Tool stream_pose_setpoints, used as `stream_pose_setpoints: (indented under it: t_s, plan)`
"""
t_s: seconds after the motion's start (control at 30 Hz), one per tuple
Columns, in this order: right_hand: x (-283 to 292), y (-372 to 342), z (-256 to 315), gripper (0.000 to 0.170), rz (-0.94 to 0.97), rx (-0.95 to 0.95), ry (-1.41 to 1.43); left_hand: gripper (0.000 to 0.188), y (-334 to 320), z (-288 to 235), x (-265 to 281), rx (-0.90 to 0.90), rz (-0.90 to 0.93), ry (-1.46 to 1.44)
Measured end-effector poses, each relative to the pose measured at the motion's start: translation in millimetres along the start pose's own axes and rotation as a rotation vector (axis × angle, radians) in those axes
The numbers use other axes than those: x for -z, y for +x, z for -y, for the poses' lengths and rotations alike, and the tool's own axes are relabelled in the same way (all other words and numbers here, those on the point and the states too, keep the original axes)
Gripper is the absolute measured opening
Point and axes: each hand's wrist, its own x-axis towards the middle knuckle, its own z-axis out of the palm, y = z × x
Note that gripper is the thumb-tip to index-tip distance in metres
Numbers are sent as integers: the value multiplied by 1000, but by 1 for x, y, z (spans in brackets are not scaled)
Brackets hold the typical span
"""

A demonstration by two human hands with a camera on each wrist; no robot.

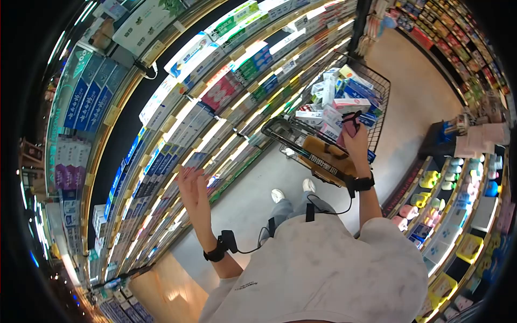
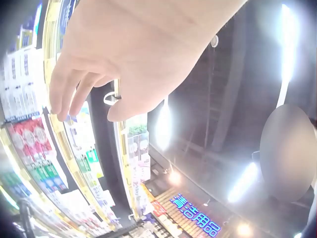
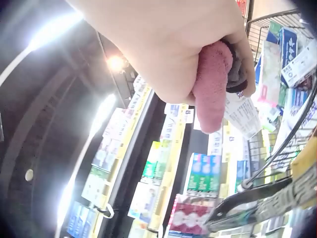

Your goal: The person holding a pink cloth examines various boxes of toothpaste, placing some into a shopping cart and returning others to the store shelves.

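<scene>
My left hand (image 1: 194, 191) is raised beside the shelves, holding nothing. In the left wrist view the fingers of that hand (image 2: 124, 54) hang bent downward in front of shelf edges, with the thumb apart from them. Over the cart, my right hand (image 1: 356, 145) has its fingers curled round a soft pink item (image 1: 351, 128). The right wrist view shows this hand (image 3: 173, 49) gripping the fuzzy pink item (image 3: 212, 89) together with a dark grey piece (image 3: 237, 74). A white printed package (image 3: 242, 115) appears just beyond them; whether it is touched I cannot tell.
A wire shopping cart (image 1: 386, 94) with a dark handle holds several boxes (image 1: 353, 105); a brown item (image 1: 323, 153) lies near its handle. Long shelves of boxed goods (image 1: 89, 102) run along the left. More shelves with bottles (image 1: 429, 179) stand at the right, with grey floor (image 1: 245, 199) between.
</scene>
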Motion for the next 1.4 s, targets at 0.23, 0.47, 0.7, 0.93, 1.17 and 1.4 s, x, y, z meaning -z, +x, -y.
stream_pose_setpoints:
  t_s: [0.23,0.47,0.7,0.93,1.17,1.4]
  plan:
    - [-48,15,-28,49,214,-104,358,61,-57,-1,15,66,-102,-4]
    - [-83,-25,89,51,308,-71,503,64,-101,10,56,134,-238,10]
    - [-122,-182,219,45,636,-168,601,60,-209,51,182,208,-472,158]
    - [-201,-420,304,46,1301,-51,584,45,-380,78,341,334,-873,232]
    - [-214,-575,411,43,1716,86,611,41,-455,108,422,390,-1108,177]
    - [-314,-663,458,41,1754,228,450,34,-438,153,507,378,-1149,170]
